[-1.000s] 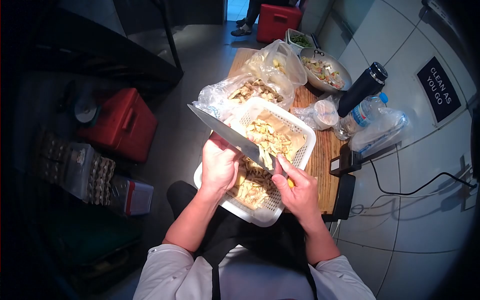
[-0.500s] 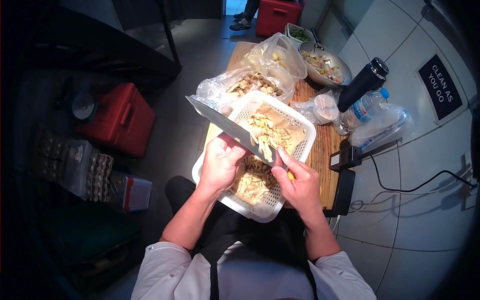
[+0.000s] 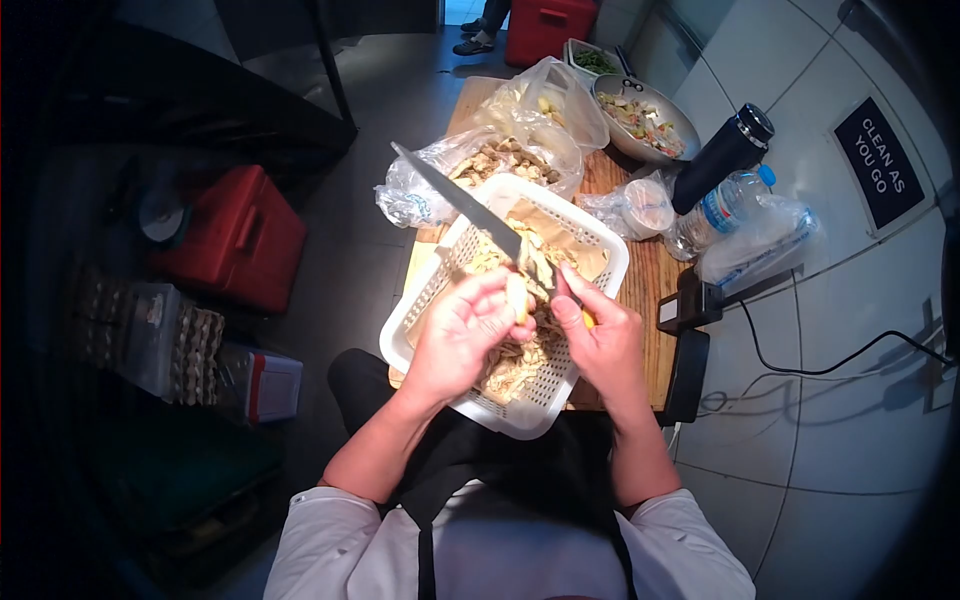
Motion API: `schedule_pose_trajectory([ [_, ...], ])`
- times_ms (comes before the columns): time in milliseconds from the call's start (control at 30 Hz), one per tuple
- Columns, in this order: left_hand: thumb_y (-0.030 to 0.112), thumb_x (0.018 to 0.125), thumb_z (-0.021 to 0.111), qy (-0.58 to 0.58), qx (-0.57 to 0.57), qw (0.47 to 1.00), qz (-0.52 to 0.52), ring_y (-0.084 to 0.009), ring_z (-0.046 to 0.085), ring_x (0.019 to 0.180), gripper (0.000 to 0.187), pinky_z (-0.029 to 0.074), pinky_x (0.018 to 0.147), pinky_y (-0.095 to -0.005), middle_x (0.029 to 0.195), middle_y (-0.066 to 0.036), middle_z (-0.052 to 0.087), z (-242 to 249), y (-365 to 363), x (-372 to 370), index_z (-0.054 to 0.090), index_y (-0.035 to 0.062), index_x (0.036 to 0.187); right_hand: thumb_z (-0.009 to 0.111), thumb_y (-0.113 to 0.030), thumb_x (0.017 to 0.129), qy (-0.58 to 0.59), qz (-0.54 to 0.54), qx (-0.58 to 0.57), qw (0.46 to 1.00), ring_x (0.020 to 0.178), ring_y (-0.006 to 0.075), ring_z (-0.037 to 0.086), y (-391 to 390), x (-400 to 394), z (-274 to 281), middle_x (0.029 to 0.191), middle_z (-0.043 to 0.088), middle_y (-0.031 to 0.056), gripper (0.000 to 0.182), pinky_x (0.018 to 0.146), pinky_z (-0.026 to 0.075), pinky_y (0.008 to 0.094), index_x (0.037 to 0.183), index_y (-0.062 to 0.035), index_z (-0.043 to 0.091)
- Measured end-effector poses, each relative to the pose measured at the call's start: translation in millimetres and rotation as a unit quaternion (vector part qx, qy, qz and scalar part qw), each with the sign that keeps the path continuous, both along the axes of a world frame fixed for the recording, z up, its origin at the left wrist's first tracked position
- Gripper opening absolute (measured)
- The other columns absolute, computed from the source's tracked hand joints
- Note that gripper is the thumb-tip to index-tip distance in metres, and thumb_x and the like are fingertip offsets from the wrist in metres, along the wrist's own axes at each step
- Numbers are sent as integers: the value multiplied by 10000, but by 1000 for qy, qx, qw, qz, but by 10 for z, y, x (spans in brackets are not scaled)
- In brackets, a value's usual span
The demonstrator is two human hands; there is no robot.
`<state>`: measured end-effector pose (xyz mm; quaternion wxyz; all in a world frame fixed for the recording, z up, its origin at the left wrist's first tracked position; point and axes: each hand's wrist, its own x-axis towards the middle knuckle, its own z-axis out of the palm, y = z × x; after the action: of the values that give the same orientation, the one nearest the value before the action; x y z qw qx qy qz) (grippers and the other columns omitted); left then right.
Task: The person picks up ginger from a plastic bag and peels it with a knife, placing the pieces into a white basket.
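Over a white plastic basket (image 3: pixel 398 345), my right hand (image 3: pixel 608 338) grips a long-bladed kitchen knife (image 3: pixel 455 195). The blade points up and to the left, and a bit of yellow shows by the grip. My left hand (image 3: pixel 460 335) pinches a pale yellow piece of what looks like ginger (image 3: pixel 518 300) between thumb and fingers, close beside the blade. Inside the basket, brown paper lies under more pale, knobby pieces (image 3: pixel 512 370); my hands hide part of them. Behind it, a clear plastic bag (image 3: pixel 410 195) holds brownish knobby pieces (image 3: pixel 510 163).
The basket rests against a wooden table (image 3: pixel 645 295). A pan of chopped food (image 3: pixel 645 125), a dark flask (image 3: pixel 722 160), a water bottle (image 3: pixel 720 210) and a black power box (image 3: pixel 690 305) line the right side. Red coolers (image 3: pixel 240 240) and egg trays (image 3: pixel 195 350) stand left. Someone's feet (image 3: pixel 474 44) show behind.
My left hand has come away from the blade and turned, showing the pinched piece. The knife has tilted more steeply upward, its tip shifting right and up.
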<state>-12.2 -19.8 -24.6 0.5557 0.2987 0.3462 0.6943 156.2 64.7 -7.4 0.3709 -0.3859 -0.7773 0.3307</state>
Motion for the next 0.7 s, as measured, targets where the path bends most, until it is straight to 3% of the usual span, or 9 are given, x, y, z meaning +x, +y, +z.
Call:
schedule_pose_trajectory([
  [67, 75, 996, 599, -57, 4, 997, 46, -196, 678, 937, 497, 554, 831, -293, 1111, -156, 656, -33, 59, -98, 381, -43, 1427, 717, -233, 932, 25, 10, -59, 998, 994, 261, 733, -9, 17, 33, 1051, 744, 169, 375, 857, 545, 333, 1239, -21, 679],
  [167, 49, 991, 595, -95, 26, 992, 75, -201, 669, 1005, 516, 551, 899, -306, 1137, -112, 641, 60, 143, -177, 366, -32, 1447, 722, -236, 928, 18, 19, -46, 999, 1014, 264, 728, -76, 52, 22, 1061, 742, 175, 382, 867, 542, 333, 1236, -14, 679],
  [333, -12, 937, 642, -120, 26, 984, 126, -210, 658, 1034, 554, 560, 908, -333, 1138, -93, 617, -6, 215, -191, 395, -24, 1432, 757, -282, 889, -10, 43, 24, 999, 866, 333, 732, -189, 100, -20, 946, 728, 202, 429, 754, 559, 362, 1251, -61, 689],
  [500, -78, 889, 664, -159, 42, 977, 139, -241, 662, 1058, 598, 579, 905, -367, 1270, -144, 593, 14, 247, -204, 408, -16, 1426, 761, -336, 878, -28, 35, 48, 998, 793, 336, 717, -214, 127, -121, 873, 718, 182, 457, 710, 557, 385, 1259, -94, 691],
  [700, -111, 883, 648, -158, 36, 977, 141, -255, 653, 1101, 591, 578, 928, -373, 1306, -169, 579, 51, 244, -190, 412, -26, 1419, 765, -338, 873, -42, 24, 75, 996, 744, 327, 708, -210, 120, -69, 843, 712, 175, 468, 674, 553, 384, 1269, -101, 687],
])
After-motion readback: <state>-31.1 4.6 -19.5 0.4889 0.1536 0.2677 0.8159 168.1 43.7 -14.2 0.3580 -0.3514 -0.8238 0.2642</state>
